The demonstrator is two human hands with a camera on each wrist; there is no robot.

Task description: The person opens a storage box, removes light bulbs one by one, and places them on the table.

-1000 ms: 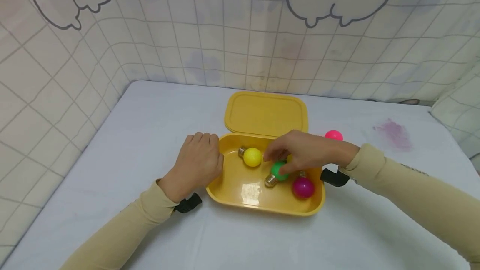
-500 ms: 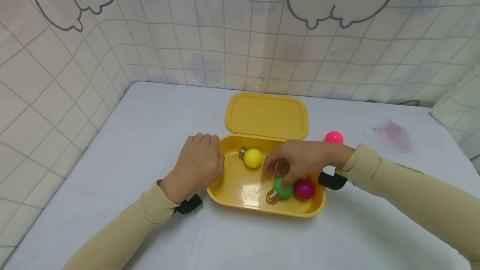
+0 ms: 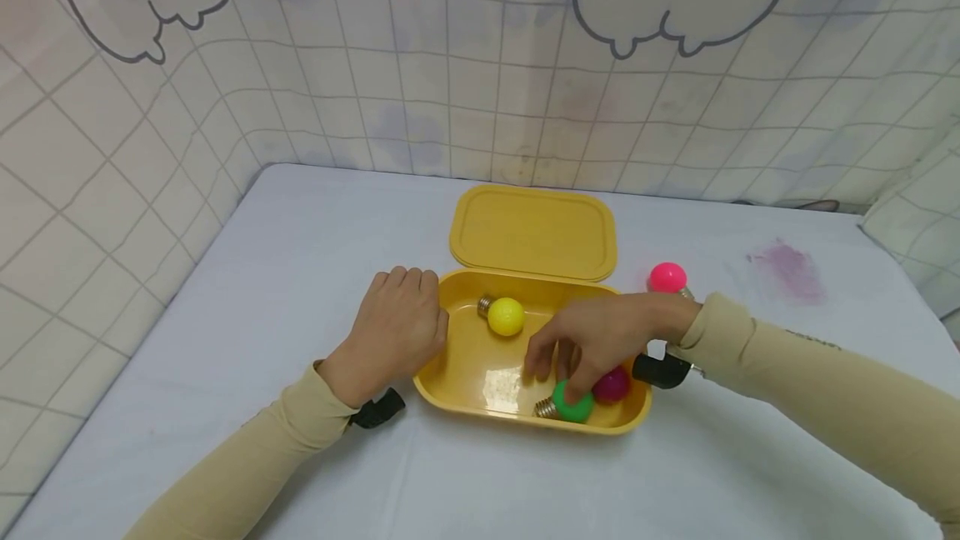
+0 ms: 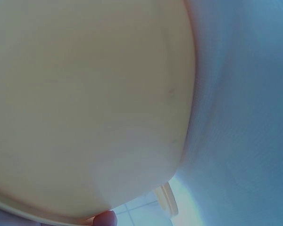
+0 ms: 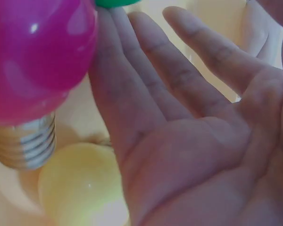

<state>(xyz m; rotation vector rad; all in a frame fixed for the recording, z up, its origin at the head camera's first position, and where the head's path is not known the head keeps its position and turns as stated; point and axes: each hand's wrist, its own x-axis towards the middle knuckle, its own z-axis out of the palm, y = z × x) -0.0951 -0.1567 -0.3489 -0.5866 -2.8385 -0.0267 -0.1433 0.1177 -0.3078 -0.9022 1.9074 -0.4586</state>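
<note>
My left hand (image 3: 397, 323) grips the left rim of a yellow plastic box (image 3: 480, 417); a fingertip (image 4: 105, 218) shows at that rim in the left wrist view. Over the box's right half, my right hand (image 3: 596, 336) touches a green light bulb (image 3: 576, 403) near the front wall. Its fingers look loosely extended in the right wrist view, with the green bulb at their tips. Beside it lies a magenta bulb (image 3: 613, 386), partly covered by the hand. A yellow bulb (image 3: 506, 317) rests by the back wall. Another yellow bulb (image 5: 80, 183), hidden under my hand in the head view, appears in the right wrist view.
The box's yellow lid (image 3: 532, 232) lies flat on the white-covered table (image 3: 330, 215) behind the box. A pink bulb (image 3: 667, 277) lies outside the box, just behind my right wrist. A grid-patterned cloth (image 3: 480, 90) hangs along the back. A pinkish stain marks the cloth at the right.
My right hand has moved toward the front of the box, and the green bulb has shifted the same way to the front wall. The left hand stays on the rim.
</note>
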